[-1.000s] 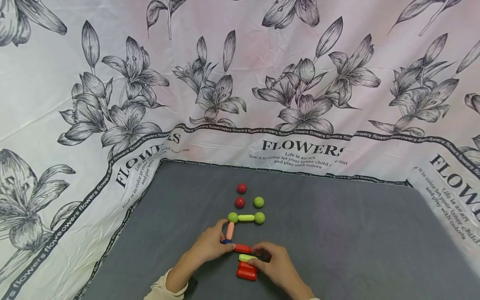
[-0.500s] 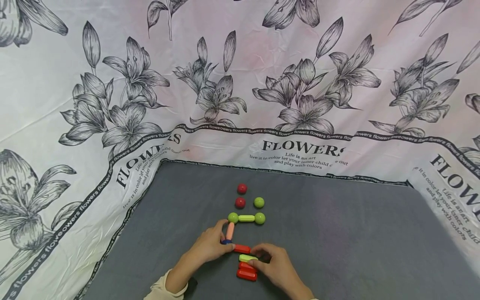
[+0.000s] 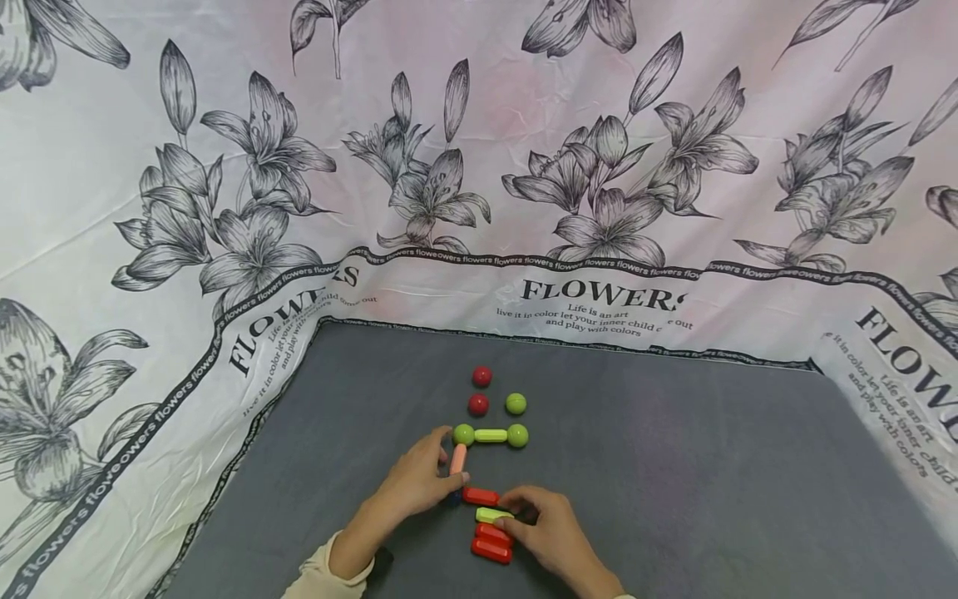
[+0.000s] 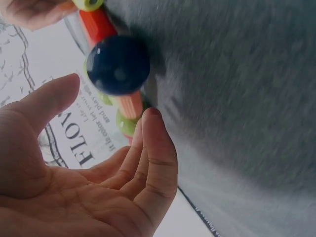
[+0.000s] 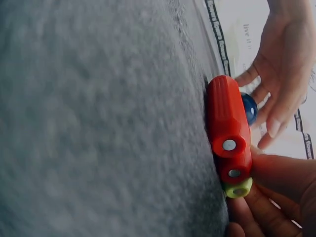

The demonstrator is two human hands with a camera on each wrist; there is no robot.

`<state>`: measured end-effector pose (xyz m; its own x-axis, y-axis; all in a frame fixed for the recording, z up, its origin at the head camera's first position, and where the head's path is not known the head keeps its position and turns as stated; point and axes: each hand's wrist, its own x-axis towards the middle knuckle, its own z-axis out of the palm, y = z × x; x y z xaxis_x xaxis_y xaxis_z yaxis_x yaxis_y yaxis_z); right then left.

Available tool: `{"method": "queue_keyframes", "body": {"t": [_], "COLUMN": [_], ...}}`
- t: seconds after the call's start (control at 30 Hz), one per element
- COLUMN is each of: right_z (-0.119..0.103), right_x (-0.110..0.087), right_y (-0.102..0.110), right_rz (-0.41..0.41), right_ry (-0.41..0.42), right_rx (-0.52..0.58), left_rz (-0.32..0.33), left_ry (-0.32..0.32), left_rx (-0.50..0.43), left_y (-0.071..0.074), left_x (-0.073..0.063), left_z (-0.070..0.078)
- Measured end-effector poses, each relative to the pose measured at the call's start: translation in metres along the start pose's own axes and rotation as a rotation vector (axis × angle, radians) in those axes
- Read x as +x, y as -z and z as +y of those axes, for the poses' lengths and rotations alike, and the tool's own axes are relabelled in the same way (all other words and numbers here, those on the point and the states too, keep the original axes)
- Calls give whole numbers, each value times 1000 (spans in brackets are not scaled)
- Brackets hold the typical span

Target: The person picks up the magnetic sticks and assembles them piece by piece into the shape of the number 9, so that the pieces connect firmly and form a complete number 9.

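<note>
My left hand (image 3: 414,479) is spread around the joint of a pink magnetic rod (image 3: 458,459) and a dark blue ball (image 4: 118,65); in the left wrist view, its thumb and fingers stand apart from the ball. A red magnetic rod (image 3: 481,496) extends right from that ball. Just below it, my right hand (image 3: 552,528) pinches a yellow-green magnetic rod (image 3: 490,515) at its right end between thumb and index finger. Two more red rods (image 3: 491,549) lie side by side right beneath, their metal ends showing in the right wrist view.
Beyond the pink rod, a light green rod (image 3: 491,436) joins two green balls (image 3: 518,436). Farther back lie two red balls (image 3: 478,405) and a loose green ball (image 3: 516,403). All rest on a grey cloth surface (image 3: 674,466), bordered by a flower-printed curtain (image 3: 449,291).
My left thumb and fingers have come away from the blue ball, and the hand has shifted slightly up and forward. The right hand stays in place.
</note>
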<state>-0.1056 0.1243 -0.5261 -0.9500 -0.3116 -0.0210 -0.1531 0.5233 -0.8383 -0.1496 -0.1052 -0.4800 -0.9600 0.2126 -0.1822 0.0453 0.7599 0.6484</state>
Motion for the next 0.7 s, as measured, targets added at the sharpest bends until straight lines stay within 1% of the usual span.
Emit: {"method": "queue_keyframes", "body": {"t": [0.13, 0.23, 0.3, 0.4, 0.5, 0.57, 0.7], "right_z": [0, 1, 1, 1, 1, 0, 0], "right_x": [0, 0, 0, -1, -2, -2, -3], "right_y": [-1, -2, -2, -1, -1, -1, 0], "right_rz": [-10, -14, -13, -13, -14, -15, -18], "right_ry": [-4, -4, 0, 7, 13, 14, 14], "right_rx": [-5, -2, 6, 13, 15, 15, 21], "left_rz": [30, 47, 62, 97, 125, 125, 96], "left_ry": [-9, -30, -65, -133, -199, -239, -301], "left_rx": [2, 16, 32, 65, 108, 125, 156], "left_y": [5, 9, 12, 14, 13, 12, 8], "left_x": [4, 9, 14, 21, 30, 36, 45], "left_z": [2, 2, 2, 3, 5, 7, 12]}}
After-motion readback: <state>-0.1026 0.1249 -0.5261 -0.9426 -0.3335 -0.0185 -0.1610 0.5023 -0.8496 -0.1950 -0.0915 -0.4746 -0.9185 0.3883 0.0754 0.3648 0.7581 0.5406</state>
